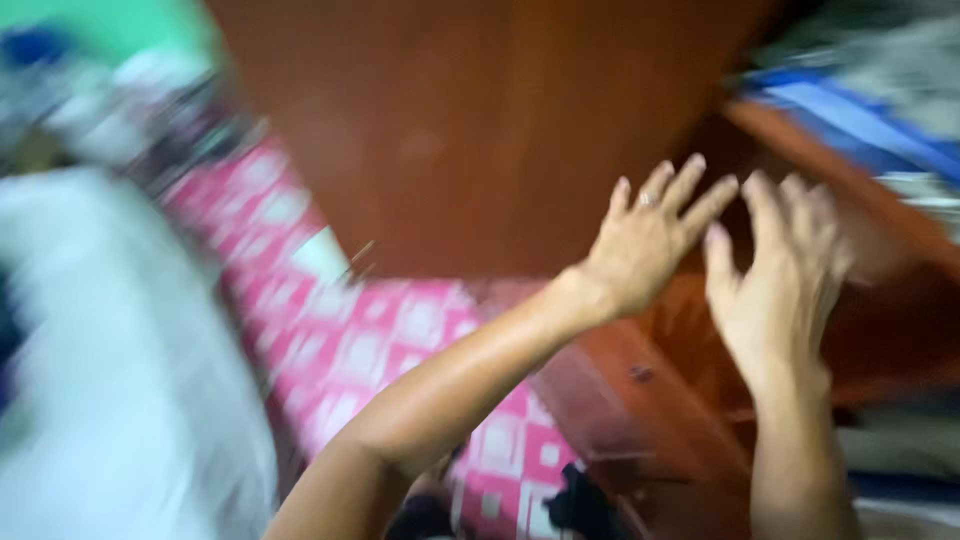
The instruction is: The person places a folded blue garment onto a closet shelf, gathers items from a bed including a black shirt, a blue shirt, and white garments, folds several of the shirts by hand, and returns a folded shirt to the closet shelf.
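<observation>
- A red-brown wooden cupboard [470,130] fills the background, its door standing across the top middle, above a floor [400,340] of pink-and-white checks; the whole view is smeared with motion.
- Both hands are raised side by side, close but not touching, fingers spread, holding nothing.
- The left hand [650,245], with a ring on one finger, reaches toward the door's right edge; whether it touches is too blurred to say.
- The right hand [775,275] is raised in front of the cupboard's open inside.
- A sound approach, I judge: steady the door by its edge with one hand, and slow down before reaching in.
- Hard to make out: blue-striped cloth [850,125] at the upper right shelf, a white mass [110,380] at the left, a dark thing [580,505] at the floor's bottom edge.
- The cupboard's inside is largely hidden behind the hands.
</observation>
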